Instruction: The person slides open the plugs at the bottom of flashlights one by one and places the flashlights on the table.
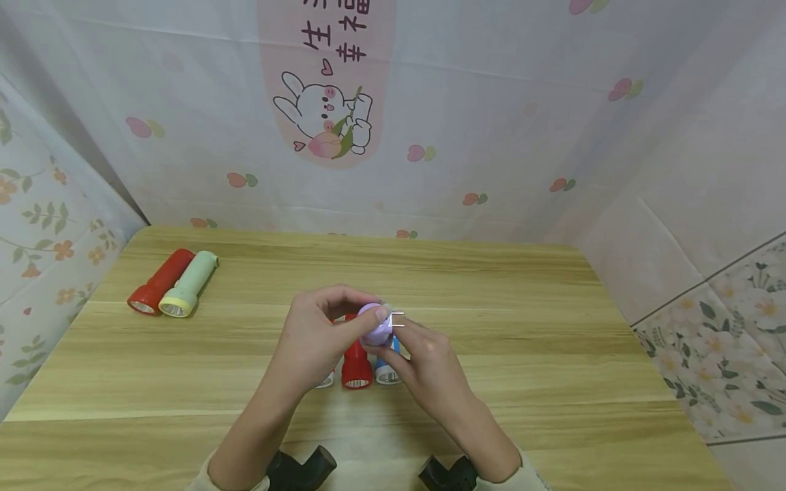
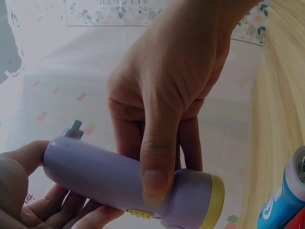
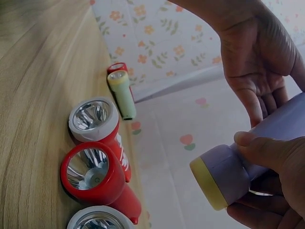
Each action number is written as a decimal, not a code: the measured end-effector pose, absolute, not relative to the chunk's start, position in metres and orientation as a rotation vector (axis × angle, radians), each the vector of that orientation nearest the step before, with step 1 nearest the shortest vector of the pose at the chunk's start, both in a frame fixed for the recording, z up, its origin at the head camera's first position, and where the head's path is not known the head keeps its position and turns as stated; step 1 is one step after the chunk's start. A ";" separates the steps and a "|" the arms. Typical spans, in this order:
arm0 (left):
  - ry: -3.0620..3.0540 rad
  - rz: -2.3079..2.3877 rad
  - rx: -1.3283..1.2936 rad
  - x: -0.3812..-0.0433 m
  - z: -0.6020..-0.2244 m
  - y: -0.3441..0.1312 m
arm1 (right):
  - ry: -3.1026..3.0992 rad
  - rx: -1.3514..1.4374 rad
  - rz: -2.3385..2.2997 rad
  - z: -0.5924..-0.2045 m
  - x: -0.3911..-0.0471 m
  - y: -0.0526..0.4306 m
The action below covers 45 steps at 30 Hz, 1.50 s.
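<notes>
A purple flashlight (image 1: 376, 333) with a yellow head rim is held up over the table between both hands. My left hand (image 1: 319, 334) grips its tail end, where two metal plug prongs (image 1: 398, 319) stick out. My right hand (image 1: 430, 361) holds the body near the head, with the thumb (image 2: 156, 181) laid along it beside a yellow ribbed switch (image 2: 140, 213). Below the hands stand a red flashlight (image 1: 356, 368), a blue and white flashlight (image 1: 387, 372) and a red flashlight with a white rim (image 3: 93, 117), all partly hidden in the head view.
At the table's far left a red flashlight (image 1: 161, 281) and a pale green flashlight (image 1: 192, 283) lie side by side. The wooden table (image 1: 522, 409) meets a printed curtain (image 1: 479, 123) at the back. Black devices (image 1: 303, 469) sit at both wrists.
</notes>
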<state>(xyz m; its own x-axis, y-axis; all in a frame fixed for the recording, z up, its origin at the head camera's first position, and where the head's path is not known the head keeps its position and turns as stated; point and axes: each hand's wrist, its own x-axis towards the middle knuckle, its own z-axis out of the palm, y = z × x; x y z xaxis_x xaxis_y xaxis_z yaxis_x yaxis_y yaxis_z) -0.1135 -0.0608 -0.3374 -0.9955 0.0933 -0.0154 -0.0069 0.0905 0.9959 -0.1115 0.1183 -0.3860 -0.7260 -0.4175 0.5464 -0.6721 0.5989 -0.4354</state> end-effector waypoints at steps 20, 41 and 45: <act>2.276 2.064 0.099 -0.113 -0.338 -0.060 | -2.453 0.865 0.841 -0.387 -0.111 0.118; 2.306 1.994 0.225 -0.117 -0.345 -0.063 | -2.565 0.802 0.968 -0.387 -0.115 0.121; 2.241 2.005 0.317 -0.119 -0.346 -0.065 | -2.576 0.815 1.043 -0.383 -0.115 0.124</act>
<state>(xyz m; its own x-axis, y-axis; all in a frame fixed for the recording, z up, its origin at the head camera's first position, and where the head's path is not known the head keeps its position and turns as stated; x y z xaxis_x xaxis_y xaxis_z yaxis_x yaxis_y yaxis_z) -0.1194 -0.0653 -0.3460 -0.9711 0.2330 0.0510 0.0765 0.1017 0.9919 -0.1152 0.1245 -0.3831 -0.8141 -0.4053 0.4159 -0.5804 0.5886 -0.5627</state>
